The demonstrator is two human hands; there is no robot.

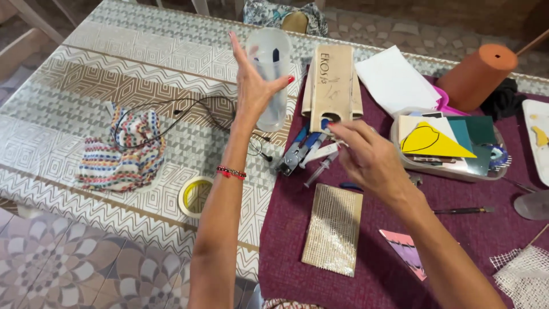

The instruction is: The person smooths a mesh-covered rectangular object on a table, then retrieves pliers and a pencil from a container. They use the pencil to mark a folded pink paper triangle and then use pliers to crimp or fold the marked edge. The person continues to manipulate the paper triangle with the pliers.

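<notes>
Head camera looks down at a worktop (114,63) with a patterned cloth and a dark red mat (320,274). The left hand (254,86) is up in the air, and its fingers and thumb wrap around a clear plastic cup (269,57). Something dark stands inside the cup, but it is too blurry to name. The cup is off the worktop, tipped a little, above the edge of the red mat.

The right hand (366,157) is low over the mat, with its fingers pinched close together near some pliers (297,151) and a syringe (320,169). It may hold a small thing, but that cannot be made out.

So the work looks like it is in the middle: the cup is picked up, and many bits lie spread out. A wooden box (331,80), a tray of coloured cards (446,143), a tape roll (194,194) and a shiny mesh sheet (334,229) are all out on the worktop.
</notes>
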